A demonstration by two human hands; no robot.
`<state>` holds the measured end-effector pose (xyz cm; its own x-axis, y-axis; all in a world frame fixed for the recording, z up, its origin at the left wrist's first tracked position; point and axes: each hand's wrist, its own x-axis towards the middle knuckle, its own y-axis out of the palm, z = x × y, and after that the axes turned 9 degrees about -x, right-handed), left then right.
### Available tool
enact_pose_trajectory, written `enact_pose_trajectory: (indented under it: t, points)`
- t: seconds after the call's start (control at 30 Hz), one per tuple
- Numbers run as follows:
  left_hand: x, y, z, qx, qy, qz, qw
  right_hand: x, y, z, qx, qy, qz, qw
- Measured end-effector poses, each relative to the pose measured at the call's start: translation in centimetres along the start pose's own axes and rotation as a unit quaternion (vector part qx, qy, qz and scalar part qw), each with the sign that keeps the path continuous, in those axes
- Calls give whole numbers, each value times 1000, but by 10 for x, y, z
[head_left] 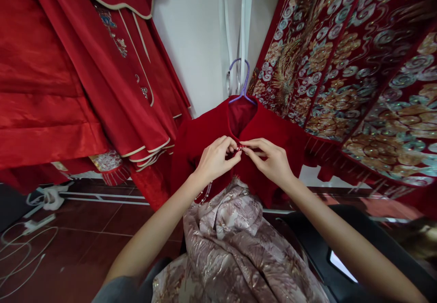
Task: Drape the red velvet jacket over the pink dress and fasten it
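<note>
A dark red jacket (pixel 205 132) hangs in front of me on a purple clothes hanger (pixel 244 89). Its neckline is spread, with the lining visible inside. At the base of the neckline, my left hand (pixel 218 157) and my right hand (pixel 268 159) meet fingertip to fingertip. Both pinch a small, shiny fastening (pixel 241 147) on the jacket's front; its exact shape is too small to make out. Below them, a pinkish-silver brocade skirt (pixel 228 243) lies bunched up close to my body, overlapping the jacket's lower part. A strand of beads (pixel 205 192) shows under my left wrist.
Red garments with cream piping (pixel 136 98) hang at left, and embroidered, sequined garments (pixel 327 79) at right. White poles (pixel 244 25) stand behind the hanger. White cables (pixel 27 243) lie on the tiled floor at left. A lit screen (pixel 342 266) is at lower right.
</note>
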<state>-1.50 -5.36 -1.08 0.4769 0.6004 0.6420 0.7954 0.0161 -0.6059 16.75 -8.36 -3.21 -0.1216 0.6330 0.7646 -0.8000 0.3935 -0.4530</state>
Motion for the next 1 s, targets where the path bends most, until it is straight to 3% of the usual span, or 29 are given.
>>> enact_pose_trajectory:
  t: [0.4, 0.53, 0.63, 0.73, 0.87, 1.0]
  points:
    - [6, -7, -2, 207, 80, 40, 974, 10, 1, -5, 50, 29, 15, 998]
    - [8, -8, -6, 227, 89, 63, 968, 13, 2, -3, 50, 30, 27, 998]
    - [3, 1, -4, 129, 50, 32, 990, 10, 9, -4, 61, 31, 16, 998]
    - [-12, 19, 4, -83, -43, -42, 995, -5, 25, -8, 95, 62, -42, 993]
    - [-37, 43, 15, -317, -167, -117, 926, -43, 49, -17, 66, 134, -94, 984]
    - [-51, 54, 18, -404, -226, -130, 877, -73, 48, -22, 73, 225, -99, 966]
